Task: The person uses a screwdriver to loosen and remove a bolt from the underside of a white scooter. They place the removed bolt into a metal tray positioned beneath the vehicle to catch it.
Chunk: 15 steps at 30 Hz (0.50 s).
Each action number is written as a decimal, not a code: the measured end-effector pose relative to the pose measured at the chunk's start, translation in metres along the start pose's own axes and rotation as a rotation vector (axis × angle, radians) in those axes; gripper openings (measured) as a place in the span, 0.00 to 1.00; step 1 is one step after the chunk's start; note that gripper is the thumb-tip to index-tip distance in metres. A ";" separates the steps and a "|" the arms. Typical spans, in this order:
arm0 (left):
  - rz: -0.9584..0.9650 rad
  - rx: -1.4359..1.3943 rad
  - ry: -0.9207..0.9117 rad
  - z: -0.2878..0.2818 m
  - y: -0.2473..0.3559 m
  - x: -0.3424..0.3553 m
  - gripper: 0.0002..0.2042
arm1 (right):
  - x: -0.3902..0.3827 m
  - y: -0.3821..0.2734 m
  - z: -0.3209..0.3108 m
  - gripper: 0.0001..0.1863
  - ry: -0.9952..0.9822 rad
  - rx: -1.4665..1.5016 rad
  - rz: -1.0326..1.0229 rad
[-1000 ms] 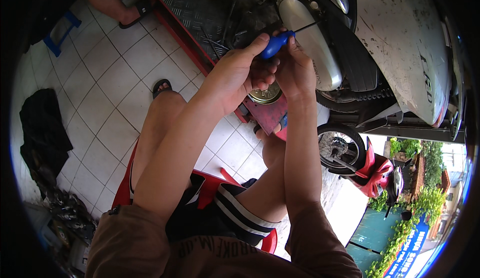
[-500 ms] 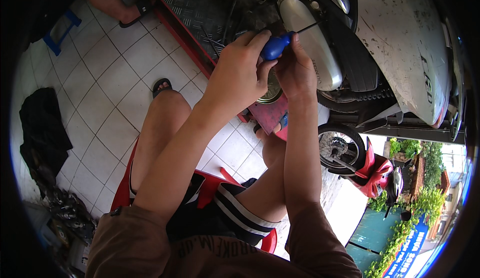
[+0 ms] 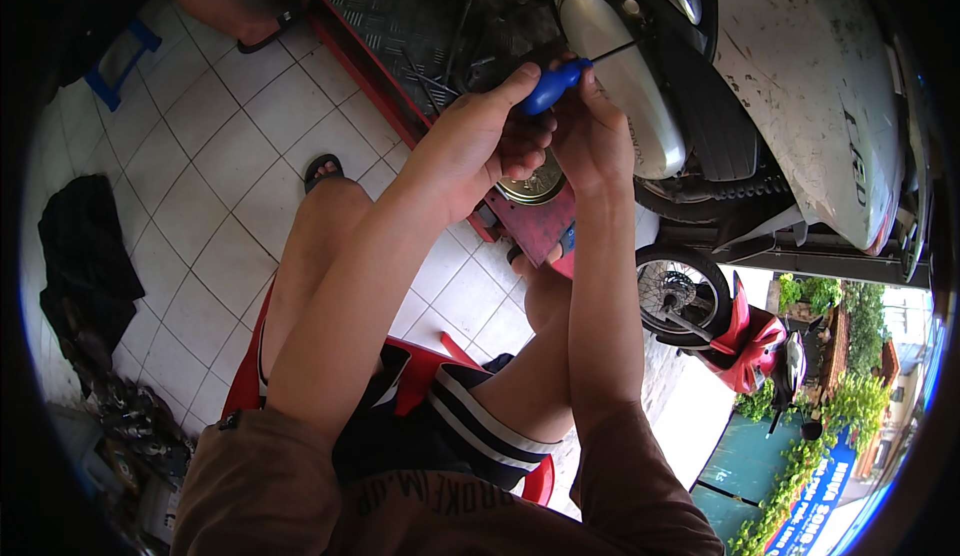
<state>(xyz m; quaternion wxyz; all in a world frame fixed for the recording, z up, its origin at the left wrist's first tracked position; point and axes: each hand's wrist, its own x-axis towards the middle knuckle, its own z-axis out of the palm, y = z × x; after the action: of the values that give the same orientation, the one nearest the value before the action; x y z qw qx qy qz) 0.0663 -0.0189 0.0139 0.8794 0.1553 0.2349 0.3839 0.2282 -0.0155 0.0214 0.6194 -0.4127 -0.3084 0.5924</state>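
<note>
A screwdriver [image 3: 551,89] with a blue bulbous handle and thin dark shaft points up and right toward the motorcycle [image 3: 815,76]. My left hand [image 3: 480,141] is closed at the handle's rear end, thumb along it and fingers curled below. My right hand [image 3: 597,141] pinches the front of the handle where the shaft begins. Beyond the hands lies the motorcycle's long silver cover [image 3: 648,136]. The shaft's tip reaches a dark part beside that cover; what it touches is too small to tell. Under my hands a round gold-coloured dish [image 3: 538,184] is partly hidden.
A red-edged metal platform [image 3: 372,86] with patterned plate and loose tools runs beneath the motorcycle. Another person's leg [image 3: 225,1] and a blue stool [image 3: 122,68] are at the far left. Dark cloth [image 3: 90,256] lies on the tiles. A red motorbike [image 3: 745,346] stands at right.
My left hand has rolled over on the handle: its back faced up before, now the thumb lies on top and the curled fingers show. My right hand stays nearly in place.
</note>
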 end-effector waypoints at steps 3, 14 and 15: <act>0.154 0.183 -0.009 -0.006 -0.009 0.006 0.19 | 0.003 0.000 -0.008 0.13 -0.069 0.081 0.080; 1.293 1.129 0.204 0.006 -0.017 0.008 0.12 | -0.001 -0.002 0.005 0.13 0.075 0.114 -0.038; 1.294 1.116 0.190 0.006 -0.015 0.009 0.12 | -0.001 -0.001 0.007 0.13 0.115 0.097 -0.065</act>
<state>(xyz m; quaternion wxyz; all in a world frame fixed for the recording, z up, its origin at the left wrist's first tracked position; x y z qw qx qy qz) 0.0840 -0.0231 0.0095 0.2591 0.6356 0.3272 0.6495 0.2227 -0.0155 0.0256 0.6743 -0.4053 -0.2562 0.5617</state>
